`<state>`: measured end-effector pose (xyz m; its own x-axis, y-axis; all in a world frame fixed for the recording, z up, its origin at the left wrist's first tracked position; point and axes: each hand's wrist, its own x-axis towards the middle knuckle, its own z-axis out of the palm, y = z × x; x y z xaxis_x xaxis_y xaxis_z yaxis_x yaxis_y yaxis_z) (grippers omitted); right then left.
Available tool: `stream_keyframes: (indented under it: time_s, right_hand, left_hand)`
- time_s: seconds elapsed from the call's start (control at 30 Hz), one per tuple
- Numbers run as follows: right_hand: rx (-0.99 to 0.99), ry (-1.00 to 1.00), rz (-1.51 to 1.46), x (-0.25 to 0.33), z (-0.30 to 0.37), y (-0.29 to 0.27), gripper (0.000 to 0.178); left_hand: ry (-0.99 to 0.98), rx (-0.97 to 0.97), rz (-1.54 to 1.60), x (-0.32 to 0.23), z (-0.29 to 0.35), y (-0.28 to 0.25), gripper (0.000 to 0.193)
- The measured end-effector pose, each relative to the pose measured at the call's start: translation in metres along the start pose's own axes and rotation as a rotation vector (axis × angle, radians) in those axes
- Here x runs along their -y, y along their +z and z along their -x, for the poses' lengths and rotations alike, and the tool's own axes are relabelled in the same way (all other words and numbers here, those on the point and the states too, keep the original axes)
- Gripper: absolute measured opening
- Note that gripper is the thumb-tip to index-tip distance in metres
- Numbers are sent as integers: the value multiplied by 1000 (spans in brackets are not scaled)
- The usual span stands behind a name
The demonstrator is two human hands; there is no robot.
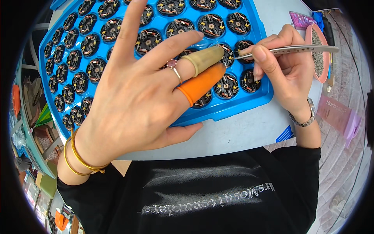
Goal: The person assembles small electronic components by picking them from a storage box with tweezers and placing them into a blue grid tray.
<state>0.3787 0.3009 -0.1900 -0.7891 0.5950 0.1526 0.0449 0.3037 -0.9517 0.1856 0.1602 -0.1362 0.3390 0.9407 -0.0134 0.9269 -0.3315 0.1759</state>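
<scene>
A blue moulded tray (241, 106) holds rows of round black parts with copper-coloured and yellow bits on them. Across it stretches my left hand (130, 95), fingers spread, with a beige finger cot (204, 60) and an orange finger cot (202, 84) on two fingers. Those two fingertips rest at the edge of one round part (227, 57). My right hand (286, 72) pinches metal tweezers (302, 48), whose tips reach the same part beside the beige cot. Whether the tips grip anything is too small to tell.
Right of the tray lies a pink dish (309, 37) of small grey pieces, with a purple packet (302, 20) behind it. A translucent pink container (337, 115) is farther right. The white table (230, 136) curves along my front. Shelving with assorted items (33, 136) stands at left.
</scene>
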Motion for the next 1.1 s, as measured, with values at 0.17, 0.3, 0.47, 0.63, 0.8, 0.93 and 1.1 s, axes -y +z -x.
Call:
stream_keyframes:
  time_s: [0.17,0.3,0.47,0.63,0.8,0.93,1.1]
  right_hand:
    - [-7,7,9,0,-3,-6,15]
    - [43,-3,47,-3,-4,-11,14]
    - [46,6,34,-4,-5,-12,13]
    - [0,-2,27,1,-4,-12,14]
    - [169,27,88,18,12,-18,17]
    - [191,-83,171,15,20,-21,17]
    - [188,-84,200,19,19,-26,17]
  left_hand:
    - [-8,0,-10,0,-7,1,60]
    - [-5,10,-18,2,-8,0,61]
    - [-4,14,-30,2,-10,-1,61]
    - [-3,4,-46,1,-13,-3,62]
    - [-7,-4,-51,-3,-22,-2,63]
    - [-6,-2,-45,-1,-20,-2,63]
    - [-2,6,-37,-1,-22,-1,63]
